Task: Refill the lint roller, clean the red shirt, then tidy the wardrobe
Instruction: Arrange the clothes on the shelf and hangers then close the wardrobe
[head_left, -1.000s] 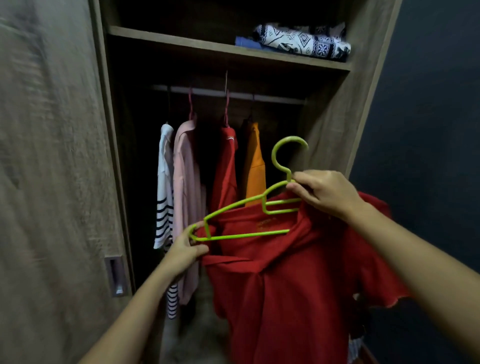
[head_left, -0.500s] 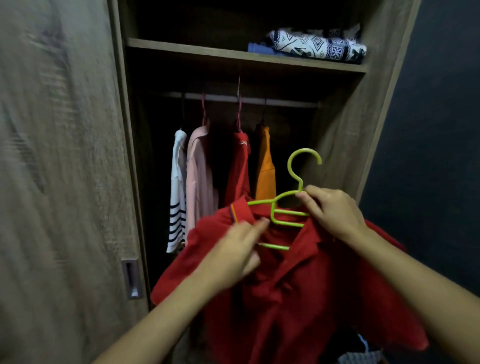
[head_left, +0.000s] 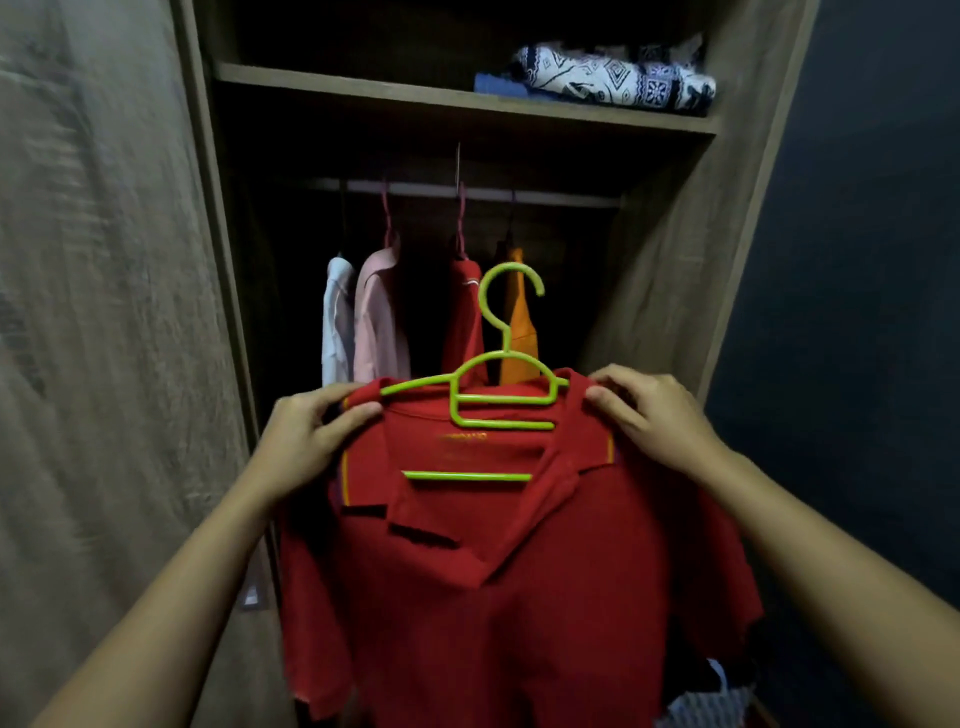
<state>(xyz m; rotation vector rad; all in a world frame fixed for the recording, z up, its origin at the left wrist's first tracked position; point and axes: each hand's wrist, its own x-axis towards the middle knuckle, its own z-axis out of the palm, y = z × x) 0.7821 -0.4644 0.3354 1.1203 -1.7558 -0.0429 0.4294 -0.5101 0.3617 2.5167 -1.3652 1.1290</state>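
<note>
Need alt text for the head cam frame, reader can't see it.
Two bare hands, left hand and right hand, hold a red shirt by its shoulders on a green hanger before an open wardrobe. Four garments hang on the rail behind; folded patterned cloth lies on the shelf above.

Folded clothes (head_left: 613, 78) on wardrobe shelf (head_left: 363, 93)

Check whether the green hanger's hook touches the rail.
Apart. In the head view the hanger's hook ends well below the rail, dark gap between.
</note>
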